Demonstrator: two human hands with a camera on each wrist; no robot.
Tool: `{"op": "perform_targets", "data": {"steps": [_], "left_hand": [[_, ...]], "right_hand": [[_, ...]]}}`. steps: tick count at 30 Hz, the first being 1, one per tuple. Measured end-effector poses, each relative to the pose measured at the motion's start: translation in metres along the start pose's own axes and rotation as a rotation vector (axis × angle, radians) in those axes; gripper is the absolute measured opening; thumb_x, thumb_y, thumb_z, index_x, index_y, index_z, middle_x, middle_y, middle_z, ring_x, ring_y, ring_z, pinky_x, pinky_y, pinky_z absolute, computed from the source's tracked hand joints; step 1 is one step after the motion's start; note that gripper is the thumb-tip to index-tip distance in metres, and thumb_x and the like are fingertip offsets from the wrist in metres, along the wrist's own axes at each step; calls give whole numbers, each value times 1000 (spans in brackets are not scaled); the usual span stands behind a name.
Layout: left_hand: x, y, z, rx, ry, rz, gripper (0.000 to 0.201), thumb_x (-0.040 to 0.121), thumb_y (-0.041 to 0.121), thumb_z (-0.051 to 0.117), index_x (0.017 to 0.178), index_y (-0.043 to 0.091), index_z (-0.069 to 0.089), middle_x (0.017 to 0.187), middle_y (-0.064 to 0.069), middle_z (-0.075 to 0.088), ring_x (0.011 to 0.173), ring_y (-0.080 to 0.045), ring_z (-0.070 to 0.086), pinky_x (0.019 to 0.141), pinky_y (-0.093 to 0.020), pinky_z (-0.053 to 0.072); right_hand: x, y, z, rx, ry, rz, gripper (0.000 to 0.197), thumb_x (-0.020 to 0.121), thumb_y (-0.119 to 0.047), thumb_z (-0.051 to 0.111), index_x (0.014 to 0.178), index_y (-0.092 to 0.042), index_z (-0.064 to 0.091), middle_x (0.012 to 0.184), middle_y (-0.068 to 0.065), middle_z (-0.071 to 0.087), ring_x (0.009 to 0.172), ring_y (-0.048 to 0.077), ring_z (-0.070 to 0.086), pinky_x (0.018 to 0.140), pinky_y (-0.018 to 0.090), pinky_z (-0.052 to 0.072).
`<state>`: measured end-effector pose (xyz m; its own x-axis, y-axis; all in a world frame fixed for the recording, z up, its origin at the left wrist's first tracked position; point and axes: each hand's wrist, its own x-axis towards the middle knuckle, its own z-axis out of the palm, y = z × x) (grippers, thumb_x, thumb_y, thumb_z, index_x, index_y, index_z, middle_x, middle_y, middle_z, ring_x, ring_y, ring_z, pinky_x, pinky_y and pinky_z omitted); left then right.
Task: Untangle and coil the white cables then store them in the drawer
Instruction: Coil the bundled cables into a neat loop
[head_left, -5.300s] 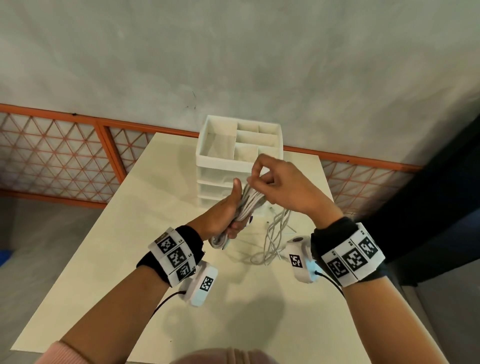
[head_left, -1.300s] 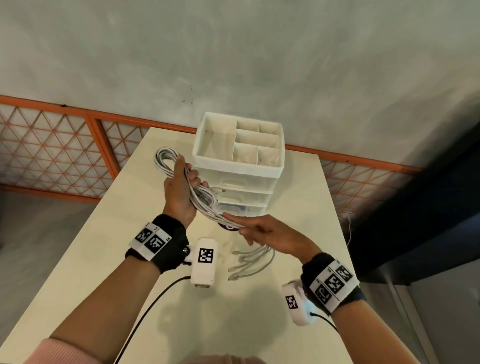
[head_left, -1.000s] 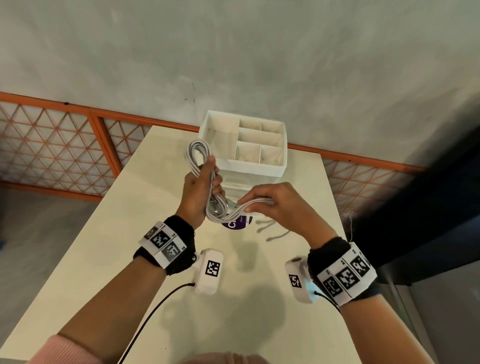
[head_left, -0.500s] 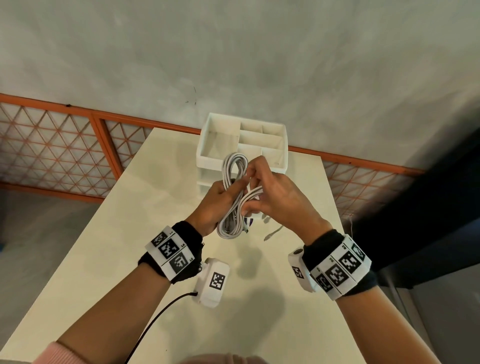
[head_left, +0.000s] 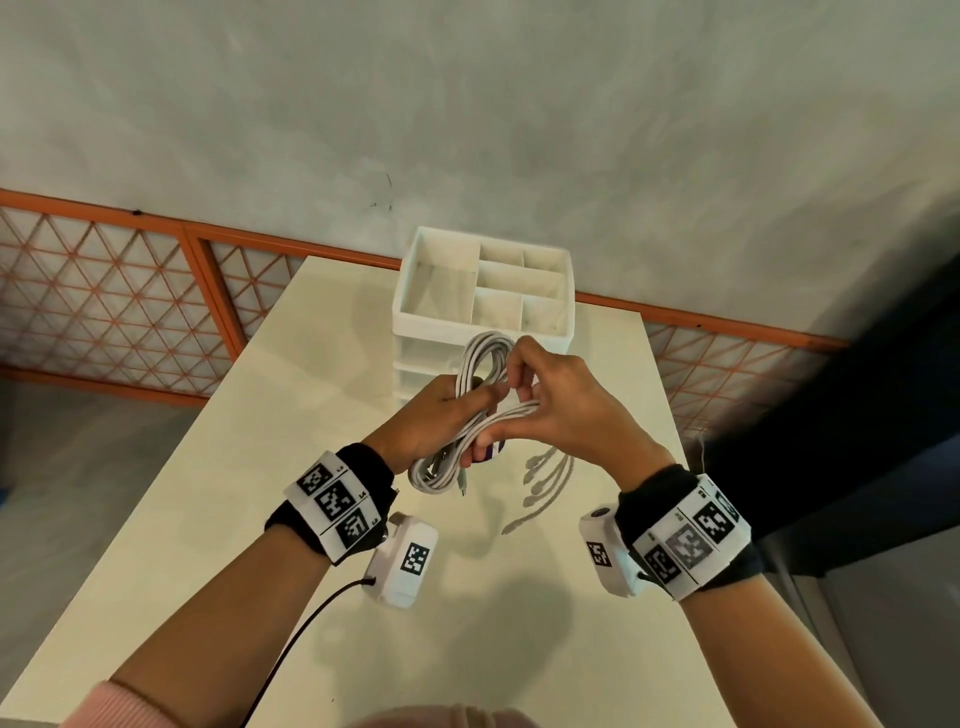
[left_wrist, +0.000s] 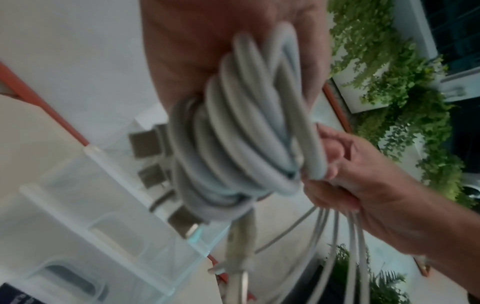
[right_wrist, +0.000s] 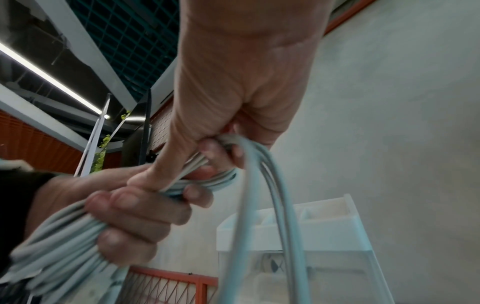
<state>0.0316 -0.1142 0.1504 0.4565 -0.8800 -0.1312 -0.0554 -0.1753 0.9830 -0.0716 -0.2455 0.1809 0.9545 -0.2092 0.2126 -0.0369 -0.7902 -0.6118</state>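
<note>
Two hands work above a desk (head_left: 218, 519). The left hand (head_left: 431, 421) is clenched around a coil (head_left: 475, 410) of white cables. The right hand (head_left: 566, 405), at 3 o'clock of the coil, pinches the loose tails and loops them around it. A drawer unit (head_left: 485, 306) stands at 12 o'clock, and free ends (head_left: 545, 478) trail at 5 o'clock. The coiling looks nearly done; next, the tails probably need tucking in before a drawer is opened.
</note>
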Motion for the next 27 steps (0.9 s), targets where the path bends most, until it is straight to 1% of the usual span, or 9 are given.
{"op": "perform_targets", "data": {"steps": [2, 6, 10, 12, 14, 17, 19, 22, 27], "left_hand": [[-1, -4, -2, 30, -18, -4, 47, 96, 37, 47, 61, 8, 58, 47, -7, 55, 38, -20, 48, 46, -23, 42], [-2, -15, -7, 13, -45, -26, 40, 95, 38, 50, 62, 16, 55, 47, -7, 51, 39, -21, 43, 46, -24, 40], [-5, -23, -11, 23, -48, -59, 41, 93, 42, 52, 62, 16, 57, 47, -8, 48, 41, -22, 40, 42, -23, 37], [-7, -23, -7, 55, -71, -55, 50, 92, 52, 48, 54, 20, 56, 43, -3, 47, 37, -18, 40, 42, -22, 36], [-10, -21, 0, 61, -96, -45, 57, 91, 61, 32, 58, 23, 59, 41, 1, 48, 35, -15, 40, 43, -22, 37], [-14, -15, 9, 8, -107, -61, 76, 95, 56, -1, 99, 17, 64, 41, 4, 51, 36, -11, 39, 43, -20, 37], [-14, -15, 13, 3, -91, -102, 83, 92, 58, -7, 88, 15, 63, 39, 3, 50, 35, -11, 39, 44, -23, 37], [-13, -20, 19, 109, -130, -122, 93, 89, 68, -3, 73, -3, 56, 40, -5, 43, 36, -16, 39, 49, -27, 38], [-16, -19, 27, 77, -181, -147, 92, 84, 69, -8, 59, 1, 48, 45, -10, 41, 37, -15, 39, 51, -26, 39]], "right_hand": [[-1, 4, -3, 25, -72, 69, 53, 55, -41, 88, 81, -9, 55, 67, 8, 57, 60, 20, 49, 57, 30, 42], [-1, 17, -16, 43, -348, 216, 29, 70, -39, 81, 69, -15, 67, 57, 3, 57, 52, 8, 49, 58, 25, 38], [-5, 22, -29, 96, -435, 244, 17, 80, -42, 71, 74, -27, 68, 63, -9, 58, 64, 6, 50, 64, 28, 41], [-4, 18, -26, 108, -390, 225, 25, 86, -41, 62, 74, -19, 65, 58, -18, 57, 59, -1, 49, 61, 17, 38], [-1, 13, -20, 93, -304, 190, 36, 93, -42, 52, 68, -19, 63, 51, -16, 51, 52, 3, 42, 58, 17, 34], [3, 10, -13, 105, -206, 146, 41, 96, -36, 49, 56, -28, 53, 48, -16, 48, 50, 5, 37, 55, 17, 31], [5, 7, -10, 99, -144, 121, 40, 94, -33, 55, 56, -24, 48, 48, -14, 44, 50, 5, 39, 55, 16, 31], [8, 1, -7, 179, -70, 137, 18, 86, -29, 67, 92, -18, 53, 54, -10, 45, 51, 4, 45, 57, 16, 37], [11, 2, 0, 302, 41, 222, 36, 82, -14, 68, 105, -21, 41, 48, -6, 33, 43, 10, 34, 47, 18, 32]]}}
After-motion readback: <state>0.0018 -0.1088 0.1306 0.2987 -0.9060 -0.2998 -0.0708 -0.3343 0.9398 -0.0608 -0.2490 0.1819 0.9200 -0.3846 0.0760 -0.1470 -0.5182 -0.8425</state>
